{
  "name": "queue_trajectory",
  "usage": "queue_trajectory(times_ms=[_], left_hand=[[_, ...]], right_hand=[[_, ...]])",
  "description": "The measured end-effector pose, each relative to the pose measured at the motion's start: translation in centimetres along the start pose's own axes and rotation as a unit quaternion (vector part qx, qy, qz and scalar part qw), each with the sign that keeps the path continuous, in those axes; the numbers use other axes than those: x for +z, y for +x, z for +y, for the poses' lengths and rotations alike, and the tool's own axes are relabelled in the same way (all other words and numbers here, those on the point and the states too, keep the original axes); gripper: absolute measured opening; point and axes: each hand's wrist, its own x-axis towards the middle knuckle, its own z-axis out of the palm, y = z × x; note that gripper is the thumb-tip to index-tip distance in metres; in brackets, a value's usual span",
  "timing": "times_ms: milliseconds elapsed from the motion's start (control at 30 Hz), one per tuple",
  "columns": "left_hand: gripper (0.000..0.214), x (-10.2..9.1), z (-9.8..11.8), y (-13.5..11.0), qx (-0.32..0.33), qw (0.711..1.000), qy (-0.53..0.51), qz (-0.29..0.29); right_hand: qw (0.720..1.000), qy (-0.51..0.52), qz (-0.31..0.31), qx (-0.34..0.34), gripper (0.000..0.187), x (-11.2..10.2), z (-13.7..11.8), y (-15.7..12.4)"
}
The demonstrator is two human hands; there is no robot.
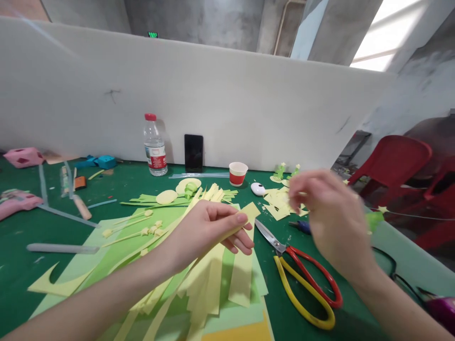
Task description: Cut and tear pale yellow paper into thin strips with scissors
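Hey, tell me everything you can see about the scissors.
The scissors lie on the green table, right of the pale paper strips. The grey, metal-looking blades appear nearly or fully shut, tips pointing away from the person and to the left. A round pivot joins them. One looped handle is red, the other yellow, both smooth and plastic-looking. Neither hand appears to touch them; whether the tips touch paper is unclear.

A green tabletop [14, 272] carries a red-capped bottle [155, 150], an upright black phone [194, 152], a red-and-white paper cup [237, 175], scissors [281, 247] with one red and one yellow handle, a pink glue gun [22, 202] and overlapping pale green paper sheets [245, 316].
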Motion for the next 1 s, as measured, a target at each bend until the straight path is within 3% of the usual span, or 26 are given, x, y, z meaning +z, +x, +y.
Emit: queue_trajectory(times_ms=[100,200,333,567,700,1000], left_hand=[[0.022,0.1,-0.2,-0.1,0.007,1.000,0.009,-0.005],[0.022,0.3,-0.3,0.0,0.008,0.999,0.023,-0.025],[0.023,0.5,-0.5,0.1,0.000,0.999,0.007,-0.039],[0.024,0.5,-0.3,-0.1,-0.026,0.999,0.005,-0.046],[0.025,0.6,0.0,-0.1,-0.038,0.998,0.025,-0.038],[0.020,1.0,0.1,-0.3,-0.038,0.998,0.049,-0.021]], right_hand=[[0.991,0.101,-0.077,0.050,0.029,1.8,0.7,0.5],[0.982,0.122,-0.135,0.056,0.029,3.0,1.0,0.4],[0.987,0.093,-0.130,0.020,0.029,3.1,0.8,0.1],[0.992,0.038,-0.118,-0.018,0.030,1.4,0.6,0.6],[0.994,0.021,-0.103,-0.025,0.029,0.5,0.8,1.0],[0.991,0.019,-0.132,-0.021,0.032,0.1,1.0,1.1]])
